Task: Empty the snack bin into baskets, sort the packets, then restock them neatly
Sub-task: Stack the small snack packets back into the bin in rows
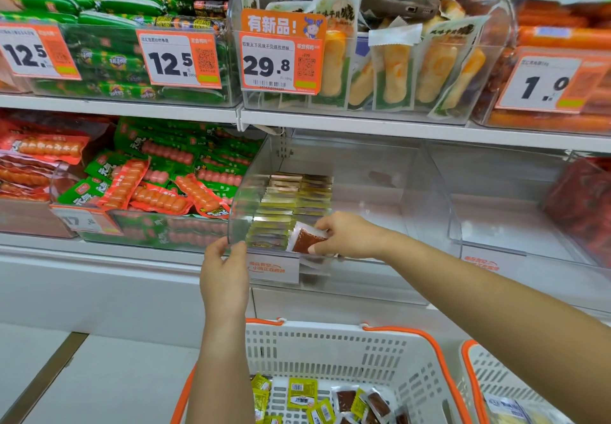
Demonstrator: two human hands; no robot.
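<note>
A clear plastic snack bin [380, 172] sits on the lower shelf, with neat rows of small packets [294, 199] standing in its left part. My left hand [224, 271] grips the bin's front left lip. My right hand [347, 235] pinches a small clear packet with red-brown filling [305, 240] at the bin's front edge, just right of the rows. Below stands a white basket with orange handles [330, 354]; several loose yellow and red-brown packets [330, 400] lie in its bottom.
A second white basket [489, 377] stands at the lower right. Bins of sausage packs [158, 185] flank the snack bin on the left, red packs [582, 202] on the right. The upper shelf [363, 121] with price tags overhangs the bin.
</note>
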